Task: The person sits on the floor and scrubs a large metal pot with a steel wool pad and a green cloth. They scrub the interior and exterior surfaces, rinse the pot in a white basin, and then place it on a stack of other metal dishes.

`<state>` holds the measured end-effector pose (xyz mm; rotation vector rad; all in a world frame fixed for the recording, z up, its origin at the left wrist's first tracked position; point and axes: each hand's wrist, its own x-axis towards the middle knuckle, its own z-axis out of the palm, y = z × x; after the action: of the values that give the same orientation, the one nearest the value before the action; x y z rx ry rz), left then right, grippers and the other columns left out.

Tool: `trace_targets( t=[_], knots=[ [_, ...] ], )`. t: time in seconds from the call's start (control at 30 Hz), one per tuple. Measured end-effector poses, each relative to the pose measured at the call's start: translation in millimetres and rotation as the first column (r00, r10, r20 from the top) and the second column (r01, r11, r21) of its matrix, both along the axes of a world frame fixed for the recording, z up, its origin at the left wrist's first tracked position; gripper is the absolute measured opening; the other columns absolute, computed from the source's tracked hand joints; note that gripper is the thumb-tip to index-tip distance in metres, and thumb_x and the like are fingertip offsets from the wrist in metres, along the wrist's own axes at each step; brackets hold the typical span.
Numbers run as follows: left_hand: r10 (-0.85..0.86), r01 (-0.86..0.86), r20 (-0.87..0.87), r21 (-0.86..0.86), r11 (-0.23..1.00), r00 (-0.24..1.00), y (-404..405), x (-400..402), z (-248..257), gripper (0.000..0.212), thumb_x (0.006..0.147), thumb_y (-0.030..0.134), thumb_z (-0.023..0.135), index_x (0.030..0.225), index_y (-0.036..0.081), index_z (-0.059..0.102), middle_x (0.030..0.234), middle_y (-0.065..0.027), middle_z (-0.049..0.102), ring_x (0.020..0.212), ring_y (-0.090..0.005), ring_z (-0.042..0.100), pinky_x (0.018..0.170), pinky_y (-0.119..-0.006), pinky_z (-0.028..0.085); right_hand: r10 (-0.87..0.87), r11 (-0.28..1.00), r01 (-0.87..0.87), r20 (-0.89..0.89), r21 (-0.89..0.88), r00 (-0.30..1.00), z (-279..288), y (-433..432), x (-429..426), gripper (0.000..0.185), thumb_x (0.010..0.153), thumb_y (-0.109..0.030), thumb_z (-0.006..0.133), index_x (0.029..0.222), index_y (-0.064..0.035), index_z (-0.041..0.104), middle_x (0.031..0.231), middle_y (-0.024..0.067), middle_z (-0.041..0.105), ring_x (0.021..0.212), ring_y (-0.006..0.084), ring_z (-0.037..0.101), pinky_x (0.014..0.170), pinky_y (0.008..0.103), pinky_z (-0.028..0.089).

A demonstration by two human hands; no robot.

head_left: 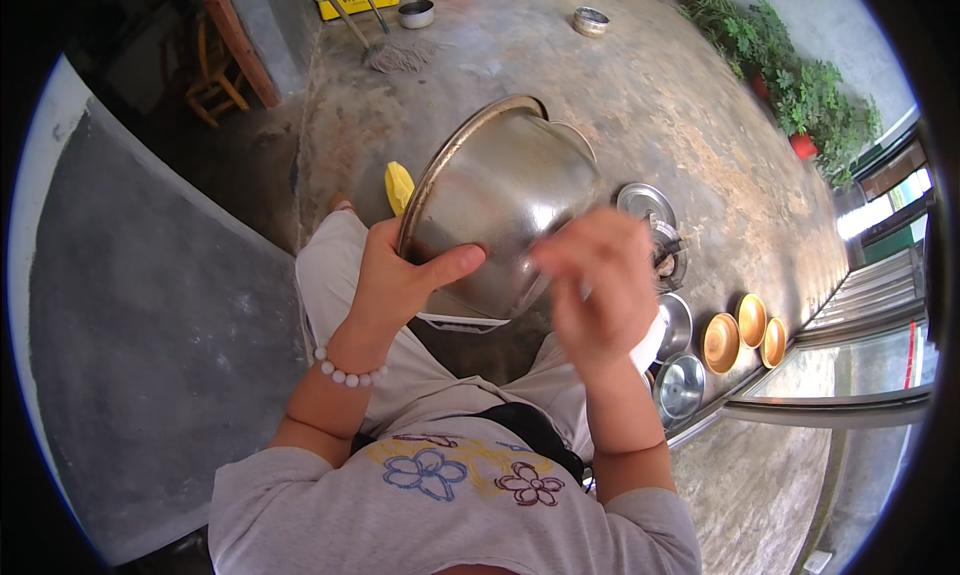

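A large stainless steel bowl (502, 185) is tilted on its side above my lap, its rolled rim towards the upper left and its outer wall facing me. My left hand (405, 271) grips it by the rim, thumb on the outside and fingers hidden behind. Blurred, my right hand (600, 275) is at the lower right of the wall with its fingers bent; whether it touches the metal or holds anything cannot be told. Part of a pale container's rim (465, 324) shows beneath the bowl. Something yellow (399, 186) is just beyond my left hand.
On the floor to the right are metal lids (646, 201), a small stove (666, 256), a metal pan (675, 324) and several wooden bowls (721, 342). Farther off are a mop (401, 56), metal bowls (591, 21) and potted plants (802, 87). A dark wall panel (165, 335) stands left.
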<state>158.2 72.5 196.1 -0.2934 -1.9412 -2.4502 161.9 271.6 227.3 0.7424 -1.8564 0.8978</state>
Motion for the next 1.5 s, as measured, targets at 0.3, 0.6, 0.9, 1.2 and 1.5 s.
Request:
trace_targets(
  t=[0.3,0.6,0.9,1.2,1.5],
  knots=[
    [-0.014,0.012,0.023,0.056,0.998,1.000,-5,0,-4,0.032,0.078,0.012,0.082,0.103,-0.002,0.068,0.094,-0.0038,0.070,0.082,-0.0085,0.063,0.074,-0.024,0.051,-0.052,0.990,0.070,0.156,-0.118,0.986,6,11,-19,0.023,0.062,0.005,0.073,0.083,-0.0032,0.070,0.084,0.0072,0.063,0.084,0.0249,0.061,0.070,0.0320,0.050],
    [-0.034,0.034,-0.001,0.067,0.997,0.999,-8,1,-4,0.032,0.079,0.012,0.080,0.105,-0.003,0.068,0.095,-0.0031,0.070,0.083,-0.0090,0.063,0.076,-0.025,0.051,-0.086,0.991,0.104,0.188,-0.086,0.978,12,5,-16,0.025,0.059,0.008,0.070,0.082,-0.0011,0.069,0.084,0.0096,0.062,0.085,0.0267,0.061,0.070,0.0336,0.051],
    [-0.059,0.059,-0.004,0.139,0.989,0.998,-15,0,-13,0.034,0.079,0.012,0.080,0.107,-0.002,0.067,0.096,-0.0039,0.070,0.085,-0.0092,0.063,0.079,-0.025,0.051,-0.035,0.994,0.052,0.170,-0.095,0.985,17,1,-20,0.015,0.070,0.007,0.071,0.081,-0.0026,0.068,0.080,0.0087,0.061,0.077,0.0240,0.061,0.066,0.0327,0.048],
    [-0.046,0.050,-0.024,0.168,0.985,0.999,-20,1,-27,0.039,0.075,0.014,0.084,0.106,-0.002,0.066,0.096,-0.0033,0.069,0.084,-0.0095,0.063,0.078,-0.025,0.051,-0.044,0.998,0.049,0.131,-0.036,0.990,14,-9,3,0.013,0.075,0.006,0.074,0.080,-0.0043,0.067,0.081,0.0073,0.062,0.071,0.0178,0.057,0.059,0.0285,0.045],
    [-0.036,0.039,-0.017,0.237,0.971,0.999,-22,-2,-39,0.037,0.074,0.012,0.084,0.103,-0.002,0.067,0.095,-0.0038,0.070,0.085,-0.0100,0.063,0.078,-0.025,0.051,0.032,0.998,-0.029,0.045,-0.063,0.998,9,-22,-2,0.013,0.075,0.005,0.073,0.079,-0.0026,0.063,0.078,0.0085,0.061,0.071,0.0211,0.057,0.064,0.0297,0.046]
  ],
)
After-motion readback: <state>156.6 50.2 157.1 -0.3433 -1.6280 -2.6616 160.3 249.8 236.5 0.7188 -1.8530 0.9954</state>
